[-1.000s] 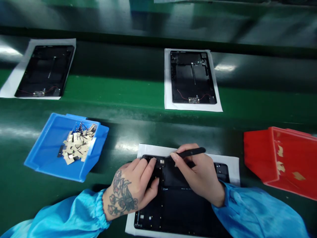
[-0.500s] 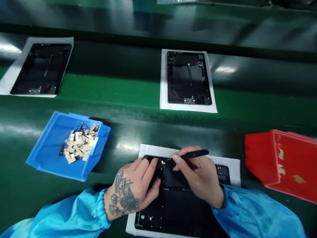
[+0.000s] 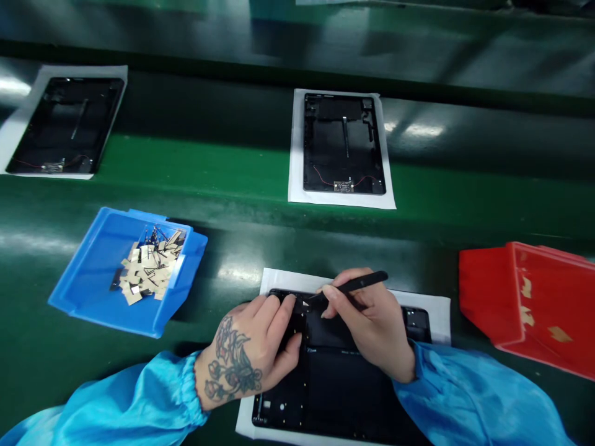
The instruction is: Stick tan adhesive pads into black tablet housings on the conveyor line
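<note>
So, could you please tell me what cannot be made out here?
Head view:
Lower right part of the black panel: hidden by the right sleeve.
Panel beneath the left hand: covered by it.
Tip of the black tool in the right hand: too small.
Right end of the red bin: cut off by the edge.
White marks on the panel: too small to read.

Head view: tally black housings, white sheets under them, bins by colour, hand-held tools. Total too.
Black housings: 3
White sheets: 3
Blue bin: 1
Red bin: 1
Black tweezer-like tool: 1
Total: 9
Cut-off items at the top edge: unclear, not counted.
</note>
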### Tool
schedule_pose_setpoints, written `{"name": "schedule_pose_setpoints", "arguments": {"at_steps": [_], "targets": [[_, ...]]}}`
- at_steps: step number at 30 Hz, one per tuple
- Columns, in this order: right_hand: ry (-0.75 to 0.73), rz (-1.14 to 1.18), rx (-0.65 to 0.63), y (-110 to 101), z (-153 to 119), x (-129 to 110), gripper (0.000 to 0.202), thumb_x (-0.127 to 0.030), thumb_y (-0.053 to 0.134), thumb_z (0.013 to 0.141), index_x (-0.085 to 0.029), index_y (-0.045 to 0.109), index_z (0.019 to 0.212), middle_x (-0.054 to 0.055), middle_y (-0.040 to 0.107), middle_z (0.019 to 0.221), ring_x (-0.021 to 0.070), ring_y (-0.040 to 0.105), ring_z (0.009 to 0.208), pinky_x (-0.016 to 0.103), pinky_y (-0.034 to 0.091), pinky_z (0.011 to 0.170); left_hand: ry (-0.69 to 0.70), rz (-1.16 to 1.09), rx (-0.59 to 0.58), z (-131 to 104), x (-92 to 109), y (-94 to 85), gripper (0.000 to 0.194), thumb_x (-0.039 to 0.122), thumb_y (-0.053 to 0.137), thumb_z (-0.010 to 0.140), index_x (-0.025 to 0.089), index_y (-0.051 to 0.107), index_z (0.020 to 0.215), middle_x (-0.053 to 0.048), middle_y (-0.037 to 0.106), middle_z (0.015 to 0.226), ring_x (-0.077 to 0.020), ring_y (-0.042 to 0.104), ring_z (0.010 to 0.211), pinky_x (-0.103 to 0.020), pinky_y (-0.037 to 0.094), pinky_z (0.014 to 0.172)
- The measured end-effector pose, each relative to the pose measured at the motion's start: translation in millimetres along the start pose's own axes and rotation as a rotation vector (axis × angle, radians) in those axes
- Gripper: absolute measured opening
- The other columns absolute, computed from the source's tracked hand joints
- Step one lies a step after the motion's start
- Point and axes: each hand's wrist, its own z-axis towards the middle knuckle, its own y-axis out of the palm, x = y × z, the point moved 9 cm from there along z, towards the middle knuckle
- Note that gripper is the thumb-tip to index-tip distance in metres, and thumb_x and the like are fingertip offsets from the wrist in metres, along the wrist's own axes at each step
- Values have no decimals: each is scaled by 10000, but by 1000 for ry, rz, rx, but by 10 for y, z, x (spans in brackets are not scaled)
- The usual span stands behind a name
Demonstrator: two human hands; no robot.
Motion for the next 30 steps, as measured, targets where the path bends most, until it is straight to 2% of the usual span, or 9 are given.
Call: {"name": "schedule_pose_setpoints", "arguments": {"at_steps": [7,11,14,16,19,21,24,27,30], "targets": [[23,71,3,35,22,-21,112,-271,580,898,-204,491,909,-43,599,560,124,637,537,221,515,557,3,-12,-3,7,5,-6,460,295,530,827,30,511,1202,-88,573,795,-226,560,684,-357,520,520],[3,72,6,41,40,-94,123,-264,603,885,-204,499,914,-35,614,613,119,641,553,212,521,556,10,-18,2,17,10,-20,454,288,531,823,23,518,1192,-94,575,800,-225,561,681,-357,524,523],[-42,60,27,-62,18,-172,122,-259,604,885,-211,504,936,-10,637,740,128,653,629,221,524,582,5,-12,0,22,5,-18,448,287,525,824,26,524,1188,-91,572,789,-224,562,671,-357,521,517],[-81,49,47,-172,-11,-242,57,-270,537,925,-218,514,925,6,632,832,140,648,747,246,521,679,2,-12,2,21,1,-15,442,285,522,825,29,528,1185,-89,573,788,-226,564,670,-361,521,518],[-52,-101,1,-233,-49,-274,161,-276,426,978,-218,556,902,13,603,884,135,608,828,247,478,764,-1,-24,11,13,-4,-16,436,288,517,828,36,526,1183,-86,577,794,-229,569,676,-363,520,515],[-28,-265,-105,-141,-82,-257,160,-268,440,973,-221,582,918,8,588,873,125,594,796,232,465,736,-13,-28,13,4,-15,-15,438,293,511,831,43,519,1190,-85,576,799,-233,574,691,-364,522,522],[-101,-504,-214,67,-147,-242,117,-246,505,938,-219,615,967,14,599,884,144,605,800,247,462,720,-28,-30,0,-8,-28,-2,441,306,505,835,53,514,1196,-94,581,834,-238,581,724,-372,532,555],[-158,-717,-174,190,-166,-194,113,-243,557,902,-200,642,962,29,625,887,174,625,780,269,456,674,-13,-28,4,-13,-23,7,441,302,497,836,55,509,1201,-99,581,848,-234,581,727,-364,533,557],[-173,-790,-140,266,-134,-162,87,-247,585,886,-190,650,894,23,632,842,175,626,744,268,440,651,14,-25,20,-12,-19,7,441,293,486,839,52,503,1208,-97,576,838,-234,580,720,-353,528,535]]}}
